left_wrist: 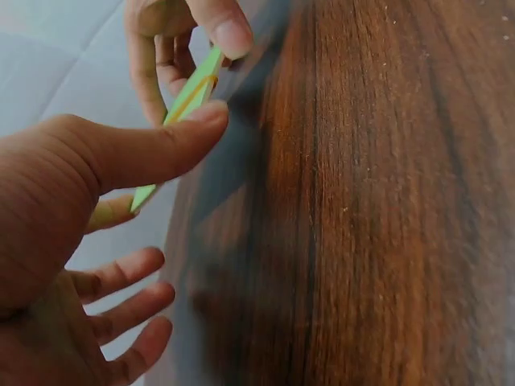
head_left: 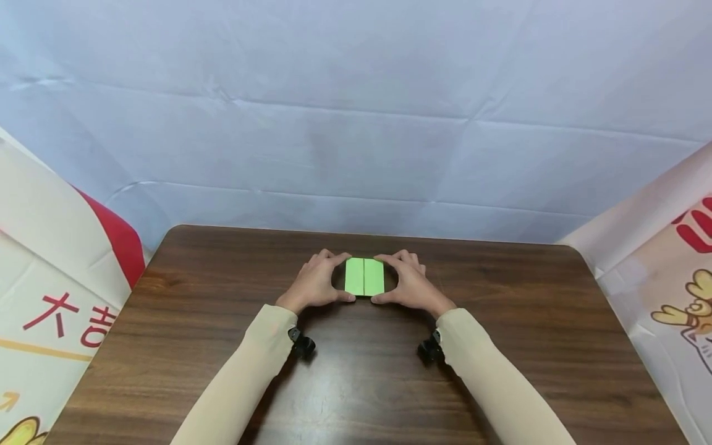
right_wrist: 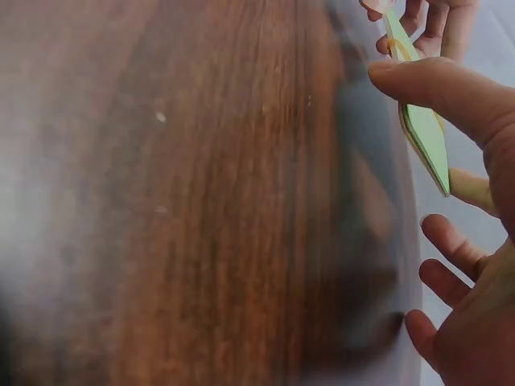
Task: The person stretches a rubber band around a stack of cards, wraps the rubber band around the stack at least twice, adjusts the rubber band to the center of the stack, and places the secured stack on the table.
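Note:
A light-green flat square card (head_left: 354, 278) with a thin line down its middle is held near the far side of the table. My left hand (head_left: 317, 283) pinches its left part, thumb at the near edge and index finger at the far edge. From the other side my right hand (head_left: 411, 284) pinches it the same way. In the left wrist view a thin yellow-orange band (left_wrist: 211, 80) crosses the card, which looks tilted. The right wrist view shows the layered edge of the green card (right_wrist: 426, 133). The other fingers of both hands touch nothing.
The dark brown wooden table (head_left: 356, 395) reaches back to a pale cloth backdrop (head_left: 356, 154). Printed cloths hang at the left (head_left: 61, 266) and right (head_left: 667, 296). A small black device (head_left: 302, 343) is worn at the left wrist, another black device (head_left: 431, 349) at the right.

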Available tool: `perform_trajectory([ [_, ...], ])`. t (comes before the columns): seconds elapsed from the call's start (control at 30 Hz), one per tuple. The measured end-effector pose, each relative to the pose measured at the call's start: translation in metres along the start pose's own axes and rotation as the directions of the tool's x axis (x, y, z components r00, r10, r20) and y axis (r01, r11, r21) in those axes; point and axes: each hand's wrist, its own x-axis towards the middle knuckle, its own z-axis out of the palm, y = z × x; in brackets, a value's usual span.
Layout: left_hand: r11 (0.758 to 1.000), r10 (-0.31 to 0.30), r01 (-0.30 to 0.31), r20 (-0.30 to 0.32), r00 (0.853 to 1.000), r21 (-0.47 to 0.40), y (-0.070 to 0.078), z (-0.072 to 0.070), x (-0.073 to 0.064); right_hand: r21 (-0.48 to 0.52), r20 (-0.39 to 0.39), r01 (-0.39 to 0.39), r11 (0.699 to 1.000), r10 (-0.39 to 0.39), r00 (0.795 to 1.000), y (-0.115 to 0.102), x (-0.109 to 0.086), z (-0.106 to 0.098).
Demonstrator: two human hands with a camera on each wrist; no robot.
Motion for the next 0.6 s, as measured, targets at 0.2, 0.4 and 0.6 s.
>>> perform_trajectory([
  [0.2, 0.998, -0.053, 0.052, 0.023, 0.998, 0.040, 0.000, 0.004, 0.008, -0.043, 0.035, -0.017, 0.999, 0.018, 0.999, 0.005, 0.010, 0.000],
  [0.4, 0.994, -0.090, 0.088, 0.029, 0.996, 0.063, 0.000, 0.007, 0.013, -0.095, 0.068, -0.017, 0.995, 0.023, 0.997, 0.006, 0.017, -0.003],
  [0.6, 0.990, -0.124, 0.120, 0.062, 0.990, 0.077, 0.000, 0.007, 0.017, -0.123, 0.094, -0.051, 0.991, 0.063, 0.994, 0.003, 0.021, -0.005],
])
